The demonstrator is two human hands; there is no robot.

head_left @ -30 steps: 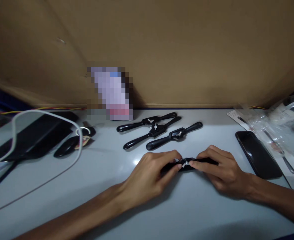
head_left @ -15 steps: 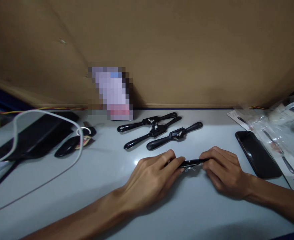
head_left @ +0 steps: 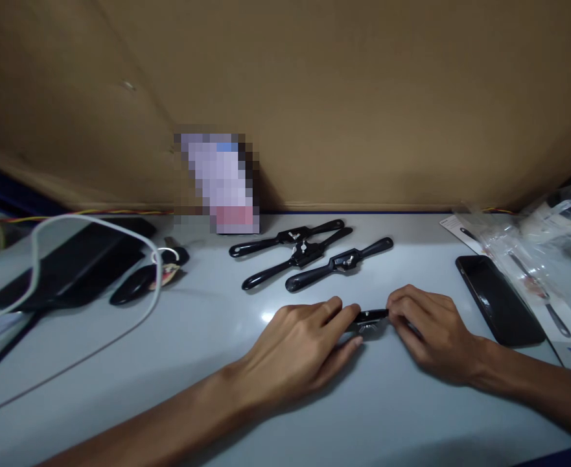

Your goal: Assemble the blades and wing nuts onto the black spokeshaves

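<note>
Both hands grip one black two-handled tool (head_left: 372, 318) lying on the pale table (head_left: 207, 363). My left hand (head_left: 299, 347) wraps its left handle, fingers curled over it. My right hand (head_left: 431, 327) closes on the right handle. Only the tool's middle with a small metal wing nut shows between my fingertips. Three more black tools (head_left: 309, 254) of the same kind lie side by side just beyond my hands.
A black phone (head_left: 499, 299) lies at the right beside clear plastic packaging (head_left: 518, 246). At the left are a black flat object (head_left: 71, 266), a white cable (head_left: 95, 227) and keys (head_left: 163, 266). A cardboard wall (head_left: 314, 97) closes the back.
The tool has been rolled between my hands: the wing nut, facing up a second ago, now points toward me and downward. My hands shifted slightly closer together.
</note>
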